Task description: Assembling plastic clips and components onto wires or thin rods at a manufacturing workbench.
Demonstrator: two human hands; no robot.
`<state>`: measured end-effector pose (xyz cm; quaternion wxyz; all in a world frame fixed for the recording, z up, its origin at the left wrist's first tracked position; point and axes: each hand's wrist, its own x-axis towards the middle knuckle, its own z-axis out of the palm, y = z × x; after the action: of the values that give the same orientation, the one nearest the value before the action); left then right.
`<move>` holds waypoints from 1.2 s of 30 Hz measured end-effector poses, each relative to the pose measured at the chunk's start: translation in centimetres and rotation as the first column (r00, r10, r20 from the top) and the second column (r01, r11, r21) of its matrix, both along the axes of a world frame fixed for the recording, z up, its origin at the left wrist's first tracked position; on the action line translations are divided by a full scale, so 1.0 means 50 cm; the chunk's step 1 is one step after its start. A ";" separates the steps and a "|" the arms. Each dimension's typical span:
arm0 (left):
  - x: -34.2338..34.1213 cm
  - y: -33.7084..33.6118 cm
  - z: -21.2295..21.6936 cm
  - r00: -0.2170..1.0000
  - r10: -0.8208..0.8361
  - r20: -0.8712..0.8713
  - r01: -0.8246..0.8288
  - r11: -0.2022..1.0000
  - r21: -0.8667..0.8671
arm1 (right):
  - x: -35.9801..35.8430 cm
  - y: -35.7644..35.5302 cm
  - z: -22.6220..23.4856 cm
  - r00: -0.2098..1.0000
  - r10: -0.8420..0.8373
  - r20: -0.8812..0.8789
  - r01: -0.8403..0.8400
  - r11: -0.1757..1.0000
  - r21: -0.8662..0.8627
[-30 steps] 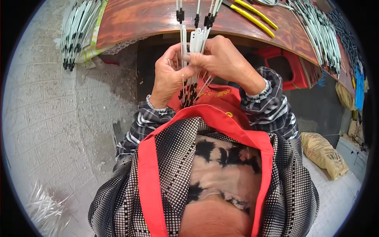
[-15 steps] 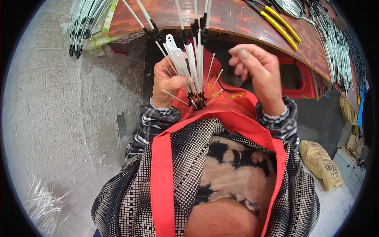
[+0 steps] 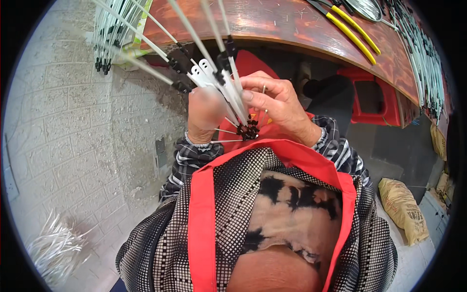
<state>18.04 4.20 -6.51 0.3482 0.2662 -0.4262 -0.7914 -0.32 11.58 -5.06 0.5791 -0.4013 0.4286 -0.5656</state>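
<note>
Worktop [image 3: 287,29] ahead; just before its near edge, your left hand [image 3: 206,108] grips white rods [image 3: 235,100], presumably keeping them bunched; your right hand [image 3: 275,102] is at their right side, whether pinching I cannot tell.

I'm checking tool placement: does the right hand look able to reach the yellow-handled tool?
Probably yes: the yellow-handled tool lies uncovered near the edge of the table, and nothing visible blocks the way, though the right hand is at the white strips.

Red apron [image 3: 202,224], black-and-white plaid sleeves [image 3: 194,159]
</note>
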 end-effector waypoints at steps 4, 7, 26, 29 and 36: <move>-0.009 0.009 0.010 0.996 0.051 0.071 -0.048 0.998 -0.043 | 0.006 0.008 0.013 0.999 -0.001 -0.037 0.004 0.997 0.082; -0.001 0.002 0.008 0.999 -0.008 0.041 0.007 1.000 0.007 | -0.003 0.002 0.004 0.998 0.005 -0.057 -0.004 1.000 0.021; -0.004 0.029 0.034 0.998 0.068 -0.018 -0.066 0.994 0.091 | 0.025 0.030 0.030 0.999 -0.020 0.034 0.019 0.999 0.033; -0.004 0.022 0.026 0.997 0.046 -0.057 -0.045 0.999 0.023 | 0.020 0.028 0.013 0.997 -0.009 0.071 0.006 0.999 0.031; -0.017 0.029 0.044 0.980 0.106 0.168 -0.081 0.985 -0.151 | 0.013 0.021 0.013 0.995 0.015 0.096 -0.014 1.000 -0.009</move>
<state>17.21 5.66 -4.31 0.3645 0.3287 -0.4978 -0.7150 0.31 12.65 -4.40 0.6013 -0.3793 0.3951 -0.5818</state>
